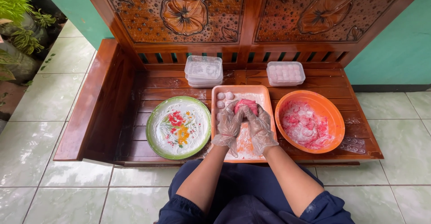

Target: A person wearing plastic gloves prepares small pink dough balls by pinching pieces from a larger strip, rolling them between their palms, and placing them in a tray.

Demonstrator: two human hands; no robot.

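Pink dough lump (246, 106) sits pinched between both gloved hands above the far half of the floured pink rectangular tray (265, 99). Left hand (229, 124) and right hand (259, 125) close on it equally, with small white dough balls (221, 100) lying just left.

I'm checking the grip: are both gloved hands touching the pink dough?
Touching. The head view shows the left hand and right hand wrapped around the pink dough, fingers pressed on it, over the tray.
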